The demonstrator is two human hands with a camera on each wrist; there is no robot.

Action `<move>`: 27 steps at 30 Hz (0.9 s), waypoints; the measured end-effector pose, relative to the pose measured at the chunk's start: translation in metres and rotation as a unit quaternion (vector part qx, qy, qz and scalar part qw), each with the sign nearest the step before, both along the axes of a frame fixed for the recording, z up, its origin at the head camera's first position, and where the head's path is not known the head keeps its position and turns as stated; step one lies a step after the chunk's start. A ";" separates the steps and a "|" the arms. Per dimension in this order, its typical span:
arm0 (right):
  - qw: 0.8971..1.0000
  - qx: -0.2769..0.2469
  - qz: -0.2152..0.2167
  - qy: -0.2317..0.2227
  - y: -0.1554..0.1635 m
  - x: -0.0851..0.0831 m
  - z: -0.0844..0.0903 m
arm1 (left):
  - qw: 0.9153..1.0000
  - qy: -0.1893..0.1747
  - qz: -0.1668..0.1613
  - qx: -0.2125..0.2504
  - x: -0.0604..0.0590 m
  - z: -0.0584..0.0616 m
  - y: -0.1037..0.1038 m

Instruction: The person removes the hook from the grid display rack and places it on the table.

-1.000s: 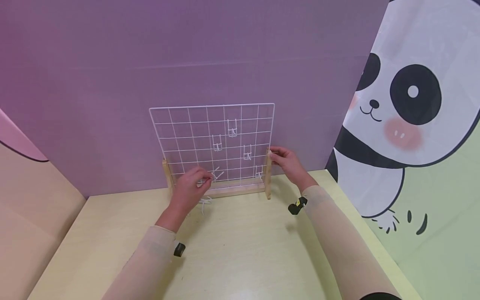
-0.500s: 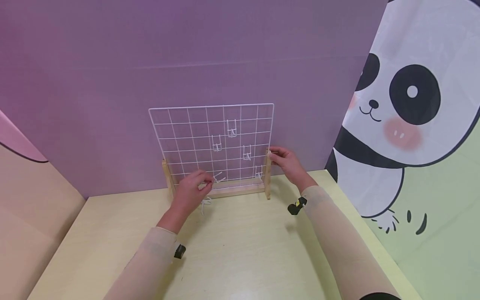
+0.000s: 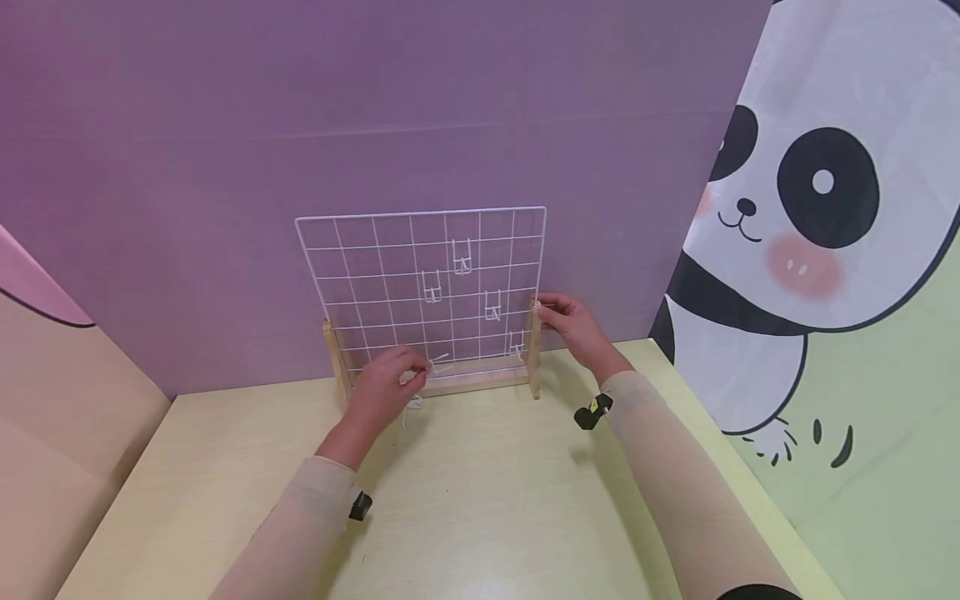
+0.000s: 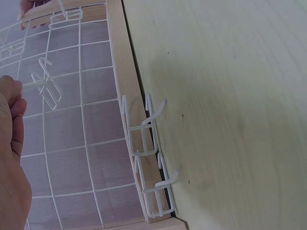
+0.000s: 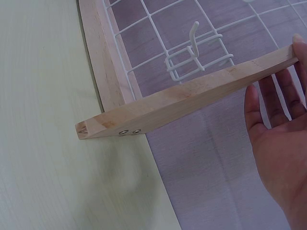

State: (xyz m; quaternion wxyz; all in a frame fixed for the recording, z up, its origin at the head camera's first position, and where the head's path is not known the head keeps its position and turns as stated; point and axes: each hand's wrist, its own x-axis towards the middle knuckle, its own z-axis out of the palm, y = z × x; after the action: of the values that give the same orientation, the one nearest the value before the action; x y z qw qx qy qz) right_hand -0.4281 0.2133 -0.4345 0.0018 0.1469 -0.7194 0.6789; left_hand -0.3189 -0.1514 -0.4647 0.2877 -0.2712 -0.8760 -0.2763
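Observation:
A white wire grid panel (image 3: 390, 279) stands in a wooden stand (image 3: 480, 382) at the back of the table. My left hand (image 3: 386, 379) is in front of its lower part, pinching a white wire hook (image 4: 48, 88) between thumb and fingertips. In the left wrist view the hook overlaps the grid's wires, its prong pointing up. At the stand's right side post (image 5: 192, 93), my right hand (image 3: 573, 323) grips the upper end, thumb on one side and fingers on the other. Several matching hooks hang on the grid, among them a low one (image 5: 194, 57) near that post.
Two loose wire hooks (image 4: 141, 127) lean against the stand's bottom bar, near its left end. The pale wooden table (image 3: 465, 500) reaches back to a purple wall (image 3: 450, 100). A panda-print panel (image 3: 750, 333) borders the right side.
My left hand has shifted slightly down and to the right with the hook, which has tilted and come lower before the grid. The right hand keeps its place on the post.

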 end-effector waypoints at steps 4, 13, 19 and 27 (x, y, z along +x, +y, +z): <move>1.000 -0.002 0.003 0.003 0.000 0.001 0.001 | 1.000 -0.011 -0.007 -0.002 0.001 -0.001 0.000; 1.000 0.000 0.003 0.004 -0.001 -0.001 0.000 | 0.999 -0.026 -0.028 -0.005 -0.001 -0.006 0.000; 1.000 0.002 0.004 0.006 -0.001 -0.001 0.000 | 0.998 -0.053 -0.031 -0.022 -0.001 -0.007 0.001; 1.000 0.002 0.007 0.007 0.000 -0.001 -0.001 | 0.995 -0.088 -0.026 -0.041 -0.001 -0.009 0.002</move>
State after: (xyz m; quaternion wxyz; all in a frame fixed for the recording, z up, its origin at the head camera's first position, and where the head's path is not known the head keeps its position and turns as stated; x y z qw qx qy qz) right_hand -0.4290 0.2134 -0.4350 0.0019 0.1570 -0.7198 0.6762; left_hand -0.3197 -0.1494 -0.4738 0.1911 -0.2804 -0.9009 -0.2706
